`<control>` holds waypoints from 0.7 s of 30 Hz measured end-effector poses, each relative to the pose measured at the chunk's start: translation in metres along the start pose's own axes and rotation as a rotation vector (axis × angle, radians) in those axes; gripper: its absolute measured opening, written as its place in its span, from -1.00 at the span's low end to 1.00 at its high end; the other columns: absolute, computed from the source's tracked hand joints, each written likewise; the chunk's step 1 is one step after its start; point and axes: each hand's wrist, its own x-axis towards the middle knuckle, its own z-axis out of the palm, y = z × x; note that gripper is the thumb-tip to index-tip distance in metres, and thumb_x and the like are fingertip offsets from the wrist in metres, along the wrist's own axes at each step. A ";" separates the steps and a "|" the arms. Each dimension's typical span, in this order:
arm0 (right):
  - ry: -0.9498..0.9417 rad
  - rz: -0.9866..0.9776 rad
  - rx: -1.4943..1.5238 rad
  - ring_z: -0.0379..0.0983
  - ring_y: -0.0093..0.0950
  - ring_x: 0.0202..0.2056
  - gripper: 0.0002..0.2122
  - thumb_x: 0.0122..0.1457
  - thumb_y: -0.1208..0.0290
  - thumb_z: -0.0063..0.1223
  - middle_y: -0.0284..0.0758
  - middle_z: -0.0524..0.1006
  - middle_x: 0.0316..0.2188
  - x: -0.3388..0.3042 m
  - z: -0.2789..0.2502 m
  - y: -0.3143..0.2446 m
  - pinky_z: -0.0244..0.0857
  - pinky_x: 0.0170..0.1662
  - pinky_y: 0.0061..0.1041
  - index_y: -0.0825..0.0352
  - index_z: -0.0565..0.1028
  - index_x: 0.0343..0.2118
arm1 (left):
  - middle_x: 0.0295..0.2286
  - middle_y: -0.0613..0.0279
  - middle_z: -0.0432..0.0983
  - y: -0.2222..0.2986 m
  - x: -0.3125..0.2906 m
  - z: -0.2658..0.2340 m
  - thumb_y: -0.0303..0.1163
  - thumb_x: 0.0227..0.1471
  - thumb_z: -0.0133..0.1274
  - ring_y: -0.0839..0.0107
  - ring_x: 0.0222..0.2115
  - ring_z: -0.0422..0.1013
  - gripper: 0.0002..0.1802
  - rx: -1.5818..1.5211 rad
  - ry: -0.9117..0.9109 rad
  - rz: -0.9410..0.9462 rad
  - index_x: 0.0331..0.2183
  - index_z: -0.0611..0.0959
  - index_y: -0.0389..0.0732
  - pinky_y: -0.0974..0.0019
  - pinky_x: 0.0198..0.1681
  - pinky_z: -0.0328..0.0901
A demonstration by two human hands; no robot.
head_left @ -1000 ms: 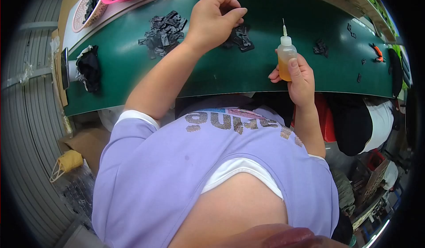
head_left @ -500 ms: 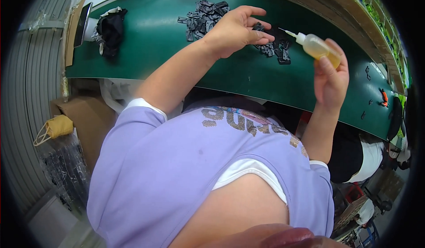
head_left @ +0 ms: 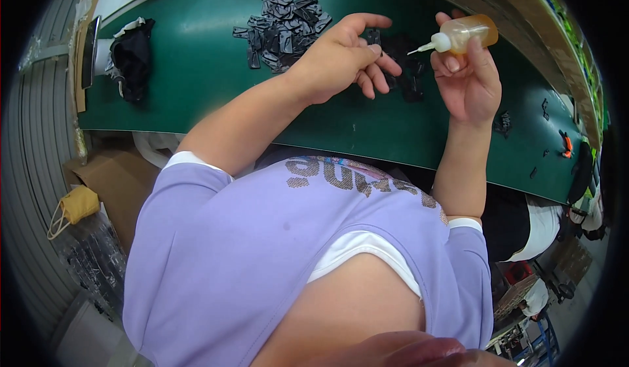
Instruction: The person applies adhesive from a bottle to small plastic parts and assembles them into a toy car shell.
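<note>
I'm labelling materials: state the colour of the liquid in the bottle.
The liquid is amber-orange; the head view shows it best.

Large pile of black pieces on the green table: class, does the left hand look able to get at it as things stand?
Probably yes: the left hand is close beside the large pile, and nothing visible blocks the way, though its fingers point away.

I was standing in what looked like a workshop or small factory: a long, green-topped workbench (head_left: 196,72) bore a heap of small, flat black parts (head_left: 285,30) and an orange-and-black hand tool (head_left: 567,146), a needle-tipped translucent bottle (head_left: 464,33) held amber liquid (head_left: 487,30), and a ridged grey wall (head_left: 33,138) stood near 1 brown cardboard box (head_left: 121,187).
</note>
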 end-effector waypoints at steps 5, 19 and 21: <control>-0.024 -0.108 -0.140 0.36 -0.53 -0.47 -0.62 0.23 0.38 -0.11 0.02 0.40 -0.06 -0.004 0.003 0.004 0.26 -0.38 -0.56 0.47 0.25 0.05 | -0.27 -0.13 0.50 0.004 -0.006 -0.003 -0.50 0.18 -0.20 0.41 -0.45 0.51 -0.59 -0.035 -0.114 -0.087 0.07 0.29 -0.35 0.49 -0.43 0.45; -0.026 -0.496 -0.778 0.49 -0.44 -0.33 -0.60 -0.04 0.46 0.23 -0.13 0.46 -0.23 -0.023 0.026 0.012 0.41 -0.39 -0.63 0.52 0.40 -0.15 | -0.37 0.12 0.51 -0.003 -0.010 0.008 -0.43 0.14 -0.03 0.35 -0.37 0.54 -0.76 0.051 -0.022 -0.122 -0.18 0.52 -0.37 0.44 -0.38 0.47; -0.008 -0.491 -0.709 0.48 -0.49 -0.45 -0.66 -0.01 0.47 0.20 -0.14 0.45 -0.26 -0.025 0.027 0.011 0.40 -0.45 -0.65 0.50 0.41 -0.18 | -0.40 0.17 0.51 -0.007 -0.009 0.009 -0.43 0.13 -0.02 0.40 -0.39 0.53 -0.77 0.073 -0.011 -0.113 -0.18 0.56 -0.34 0.47 -0.40 0.46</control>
